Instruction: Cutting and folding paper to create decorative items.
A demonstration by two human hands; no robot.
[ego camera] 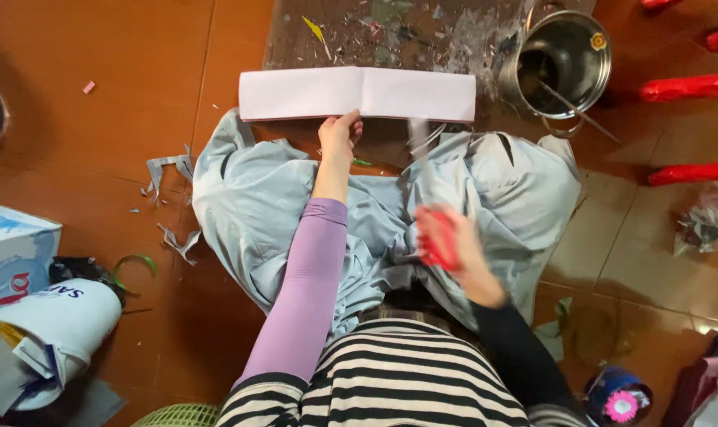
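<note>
My left hand, in a lilac sleeve, pinches the near edge of a long folded strip of pale pink paper lying across a paint-stained board. Blurred with motion over my lap, my right hand grips red-handled scissors; their blades point up toward the paper. A light grey cloth covers my knees.
A steel bucket with a stick in it stands at the board's right end. Red rods lie at the far right. Paper scraps litter the orange floor on the left, next to a white bag and a box.
</note>
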